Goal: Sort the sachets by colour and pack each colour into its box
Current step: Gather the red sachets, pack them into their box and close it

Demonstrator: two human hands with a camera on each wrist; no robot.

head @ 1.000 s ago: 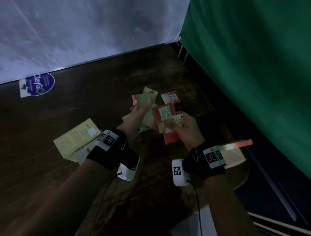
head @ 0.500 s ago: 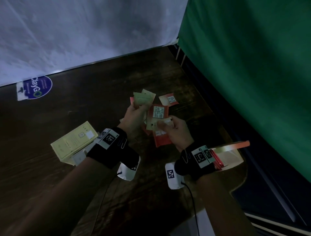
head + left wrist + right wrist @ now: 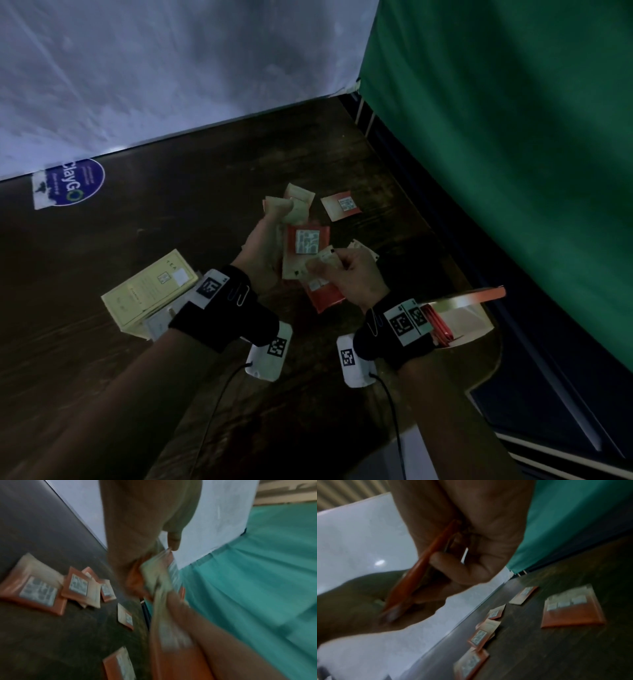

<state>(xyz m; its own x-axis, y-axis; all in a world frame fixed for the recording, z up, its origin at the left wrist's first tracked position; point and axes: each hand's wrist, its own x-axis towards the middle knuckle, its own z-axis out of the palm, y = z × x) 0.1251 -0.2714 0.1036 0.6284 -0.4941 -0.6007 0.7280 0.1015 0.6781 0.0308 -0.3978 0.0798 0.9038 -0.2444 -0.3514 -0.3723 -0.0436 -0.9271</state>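
Note:
My left hand (image 3: 278,213) is raised over the table and grips a few pale yellow sachets (image 3: 297,215); the left wrist view shows them blurred (image 3: 155,574) under the thumb. Just to its right, my right hand (image 3: 329,266) pinches a small stack with a red sachet (image 3: 307,241) facing up and a pale one in front. That red sachet shows edge-on (image 3: 418,569) in the right wrist view. Red sachets (image 3: 340,205) (image 3: 323,296) lie loose on the table. The pale yellow box (image 3: 147,291) stands at the left, the open red box (image 3: 460,317) at the right.
The dark wooden table (image 3: 171,222) ends at a white wall behind and a green curtain (image 3: 513,137) on the right. A blue round sticker (image 3: 80,181) sits at the far left. Several more red sachets (image 3: 37,592) (image 3: 571,609) lie scattered on the table.
Both hands have drawn closer together above the loose sachets. The right hand's stack now sits against the left palm, and the left hand has lifted its pale sachets slightly.

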